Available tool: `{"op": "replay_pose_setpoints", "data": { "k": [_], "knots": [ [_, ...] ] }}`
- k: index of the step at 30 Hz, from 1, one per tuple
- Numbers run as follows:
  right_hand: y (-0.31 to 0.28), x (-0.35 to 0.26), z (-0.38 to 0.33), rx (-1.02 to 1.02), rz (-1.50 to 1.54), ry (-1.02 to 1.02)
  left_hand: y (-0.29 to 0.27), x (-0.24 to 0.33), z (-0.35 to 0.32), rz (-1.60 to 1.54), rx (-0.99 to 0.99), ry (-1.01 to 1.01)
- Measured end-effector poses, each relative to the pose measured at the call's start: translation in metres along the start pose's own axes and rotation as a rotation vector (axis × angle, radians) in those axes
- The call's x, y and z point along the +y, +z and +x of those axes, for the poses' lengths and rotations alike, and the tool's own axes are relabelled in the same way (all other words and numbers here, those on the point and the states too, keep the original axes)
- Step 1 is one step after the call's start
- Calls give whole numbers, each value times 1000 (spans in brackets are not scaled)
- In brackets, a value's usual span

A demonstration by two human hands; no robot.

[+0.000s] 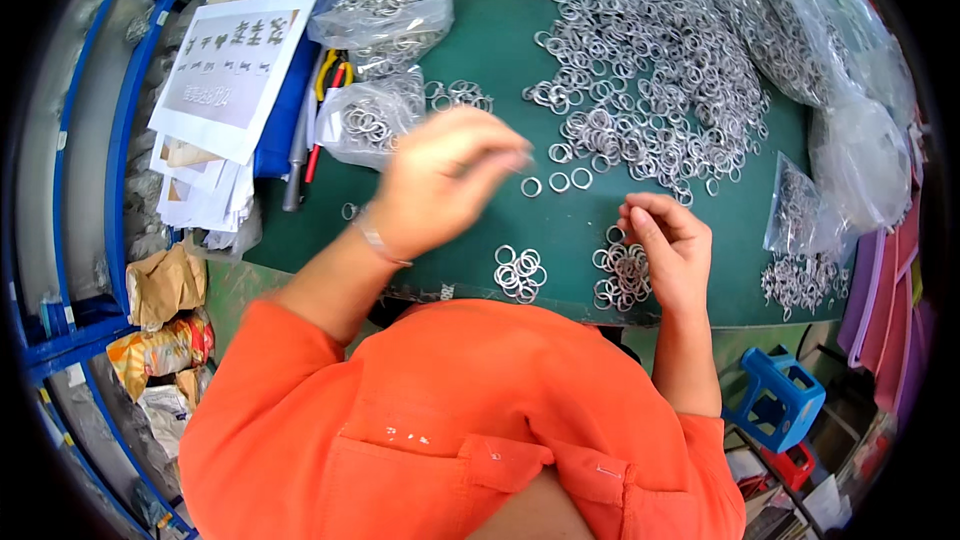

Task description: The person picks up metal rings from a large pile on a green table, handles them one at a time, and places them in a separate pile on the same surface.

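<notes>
Right hand [672, 245] rests on the green table mat [500, 70], fingers curled inward with thumb and fingertips drawn together over a small cluster of metal rings [622, 278]; whether one ring is pinched between them cannot be told. That cluster lies directly under and just to the inner side of the hand, touching it. A second small cluster of rings [519, 273] sits near, between the two hands. Left hand [445, 180] is raised above the mat, blurred, fingers bunched together at the tips; its hold cannot be confirmed. Just beyond its fingertips lie three separate rings [558, 181] in a short row. Rings are thin, flat, circular, silver-grey and shiny. Farther out, beyond both hands, a large loose heap of rings [650, 80] spreads across the mat. Clear, crinkled plastic bags of rings [385, 10] stand beyond the left hand, with printed paper sheets [235, 65] well apart to its outer side.
</notes>
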State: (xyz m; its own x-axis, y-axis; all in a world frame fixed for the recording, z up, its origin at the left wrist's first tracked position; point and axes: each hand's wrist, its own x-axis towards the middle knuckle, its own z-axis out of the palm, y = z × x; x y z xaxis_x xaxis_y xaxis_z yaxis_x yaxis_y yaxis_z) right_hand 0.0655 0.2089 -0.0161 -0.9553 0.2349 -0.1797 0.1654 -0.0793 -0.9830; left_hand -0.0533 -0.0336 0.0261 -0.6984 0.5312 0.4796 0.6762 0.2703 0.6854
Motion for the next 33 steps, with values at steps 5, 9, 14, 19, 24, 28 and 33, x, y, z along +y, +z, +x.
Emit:
{"op": "replay_pose_setpoints", "data": {
  "k": [5, 9, 14, 19, 24, 28, 33],
  "knots": [
    [-4, 1, 12, 4, -340, -131, -76, -18, -3, -65, 337, -288],
    [15, -7, 18, -145, -712, -433, -110, -42, 42, -167, 448, -446],
    [18, -6, 20, -195, -839, -451, -134, -121, 109, -707, 485, -494],
    [-1, -4, 16, -56, -834, -443, -137, -138, 125, -666, 440, -508],
    [12, -3, 26, -17, -835, -427, -52, -25, 75, -256, 18, -359],
    [35, 3, 38, -79, -904, -473, 29, -16, 22, 42, -305, 54],
    [25, 15, 40, -72, -877, -549, 75, -32, -15, 147, -313, 19]
  ]
}}
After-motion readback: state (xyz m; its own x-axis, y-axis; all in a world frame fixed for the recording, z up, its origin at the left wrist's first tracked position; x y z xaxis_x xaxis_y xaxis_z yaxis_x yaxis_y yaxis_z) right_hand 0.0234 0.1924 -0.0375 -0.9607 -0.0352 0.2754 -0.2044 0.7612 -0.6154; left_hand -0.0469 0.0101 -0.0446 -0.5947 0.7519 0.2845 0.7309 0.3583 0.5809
